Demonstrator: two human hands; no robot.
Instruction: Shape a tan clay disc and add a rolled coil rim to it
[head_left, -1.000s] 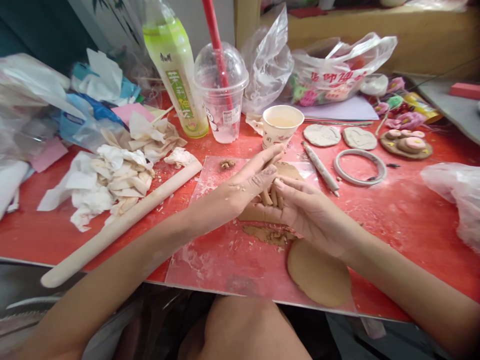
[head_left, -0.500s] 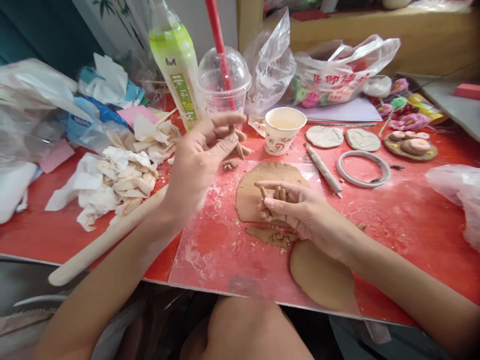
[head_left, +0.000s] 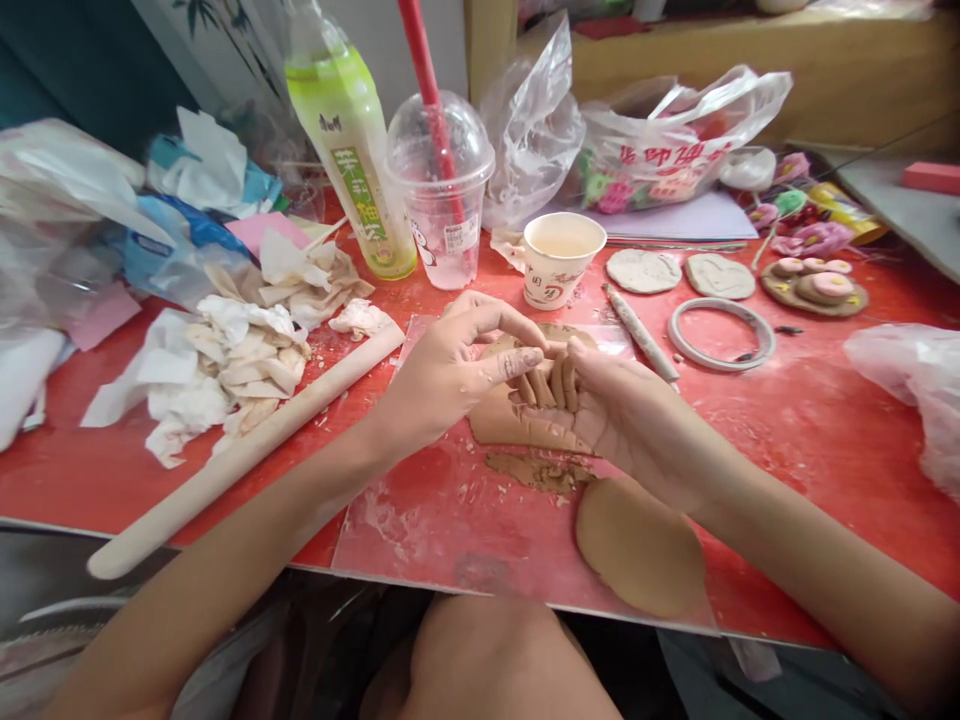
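Observation:
Several short strips of brown clay (head_left: 556,384) lie in the cupped fingers of my right hand (head_left: 630,405). My left hand (head_left: 457,362) meets it, thumb and forefinger closed at a clay strip beside the others. Clay smears mark the left thumb. Below both hands is a flat clay slab (head_left: 499,425), partly hidden by them, on a clear plastic sheet (head_left: 420,530). Ragged clay scraps (head_left: 536,472) lie just in front of the slab. A smooth oval clay slab (head_left: 637,550) rests near the table edge, below my right wrist.
A wooden rolling pin (head_left: 247,450) lies at left beside crumpled tissues (head_left: 240,360). Behind my hands stand a paper cup (head_left: 562,265), a lidded plastic cup (head_left: 450,240) and a green bottle (head_left: 352,160). To the right are a thin clay-coated roller (head_left: 637,330) and a ring (head_left: 721,335).
My left hand has come down and right with its clay strip, to the strips in my right hand. The right hand has turned its palm more upward.

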